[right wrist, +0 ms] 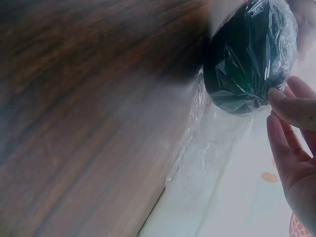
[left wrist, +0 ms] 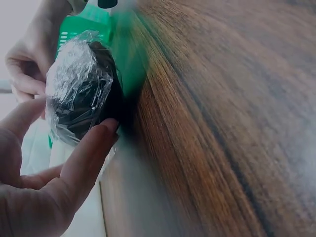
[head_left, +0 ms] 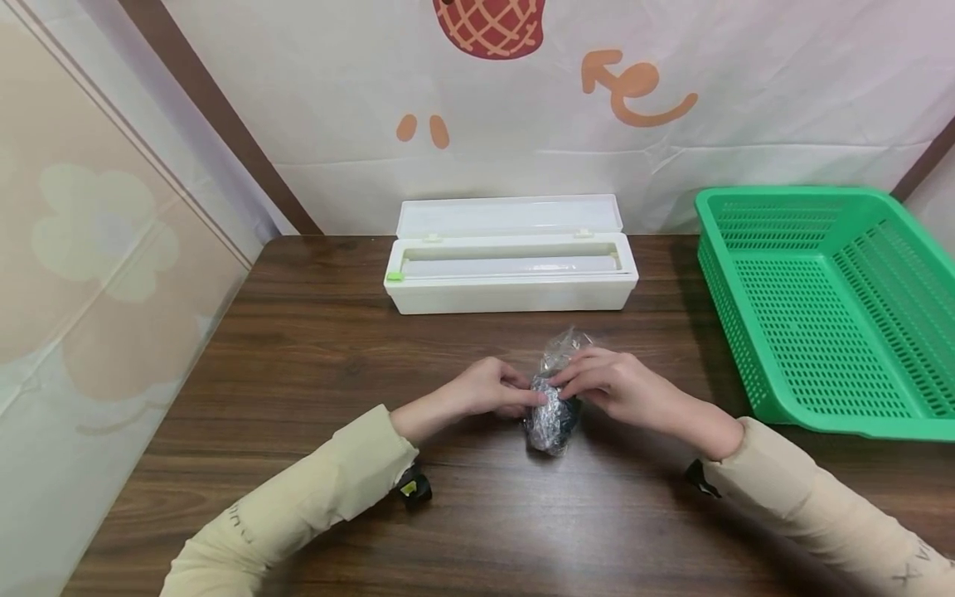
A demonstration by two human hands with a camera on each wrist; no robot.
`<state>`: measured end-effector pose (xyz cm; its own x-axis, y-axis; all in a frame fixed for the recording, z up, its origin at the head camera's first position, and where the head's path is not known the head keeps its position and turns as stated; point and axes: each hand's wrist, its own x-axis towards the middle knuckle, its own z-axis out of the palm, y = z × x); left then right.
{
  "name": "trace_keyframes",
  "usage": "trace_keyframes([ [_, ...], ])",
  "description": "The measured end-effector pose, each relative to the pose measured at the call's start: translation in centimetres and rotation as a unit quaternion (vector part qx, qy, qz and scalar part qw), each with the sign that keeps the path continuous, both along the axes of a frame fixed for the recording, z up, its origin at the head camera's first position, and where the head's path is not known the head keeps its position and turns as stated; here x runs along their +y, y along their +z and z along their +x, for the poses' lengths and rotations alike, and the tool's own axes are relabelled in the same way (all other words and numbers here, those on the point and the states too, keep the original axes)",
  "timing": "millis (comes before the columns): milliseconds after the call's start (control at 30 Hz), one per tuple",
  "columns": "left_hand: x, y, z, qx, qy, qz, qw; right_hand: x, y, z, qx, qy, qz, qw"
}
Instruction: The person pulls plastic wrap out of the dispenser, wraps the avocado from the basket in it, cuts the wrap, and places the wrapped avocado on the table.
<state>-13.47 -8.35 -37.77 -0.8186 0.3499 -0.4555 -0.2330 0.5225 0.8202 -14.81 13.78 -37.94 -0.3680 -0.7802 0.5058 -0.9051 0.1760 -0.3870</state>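
A dark, oval thing (head_left: 570, 419) wrapped in crinkled clear cling film (head_left: 549, 423) lies on the table; what it is under the film I cannot tell. My left hand (head_left: 496, 390) holds it from the left, with thumb and a finger on either side in the left wrist view. From the right, my right hand (head_left: 615, 385) bends over its far end, thumb and fingertips at the film. A loose tail of film (right wrist: 195, 148) trails from the wrapped thing (right wrist: 242, 64) toward the back, along the table in the right wrist view.
Behind the hands stands a white cling film dispenser box (head_left: 515, 294), its lid raised and a roll (head_left: 511, 265) inside. A green plastic basket (head_left: 761, 365) sits at the right. A printed cloth (head_left: 336, 91) hangs behind the brown wooden table (head_left: 298, 348).
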Motion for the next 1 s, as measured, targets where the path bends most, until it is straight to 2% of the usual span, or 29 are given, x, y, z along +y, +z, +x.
trace_keyframes([
  [133,-0.2,-0.1,0.1,-0.023,0.016,0.019,0.9994,-0.2,-0.1,-0.2,0.015,-0.006,-0.010,0.9998],
  [267,-0.1,-0.2,0.2,-0.028,0.026,0.007,0.9992,-0.2,0.0,-0.1,0.013,-0.041,-0.005,0.9991],
  [367,0.1,0.0,0.2,-0.010,0.021,-0.024,0.9995,-0.1,0.1,0.1,-0.033,-0.090,0.012,0.9953],
  [467,0.3,0.1,0.2,0.003,0.014,-0.048,0.9987,0.0,0.3,0.2,-0.113,-0.155,0.027,0.9810],
  [533,0.4,0.1,0.1,0.002,0.009,-0.053,0.9986,0.1,0.5,0.1,-0.171,-0.204,0.039,0.9631],
  [600,0.4,0.1,0.1,-0.003,0.004,-0.054,0.9985,0.2,0.6,0.0,-0.225,-0.250,0.057,0.9401],
  [700,0.4,0.1,-0.1,-0.016,0.000,-0.047,0.9988,0.2,0.7,-0.3,-0.307,-0.281,0.087,0.9051],
  [767,0.3,0.0,-0.3,-0.022,-0.003,-0.045,0.9987,0.1,0.5,-0.5,-0.372,-0.272,0.092,0.8828],
  [867,0.2,0.0,-0.4,-0.022,-0.004,-0.046,0.9987,-0.2,0.1,-0.7,-0.475,-0.240,0.068,0.8441],
  [933,0.3,-0.1,-0.5,-0.017,-0.004,-0.052,0.9985,-0.5,-0.2,-0.8,-0.533,-0.218,0.043,0.8162],
  [1000,0.4,-0.1,-0.5,-0.010,-0.006,-0.056,0.9984,-0.7,-0.5,-0.9,-0.573,-0.204,0.025,0.7934],
])
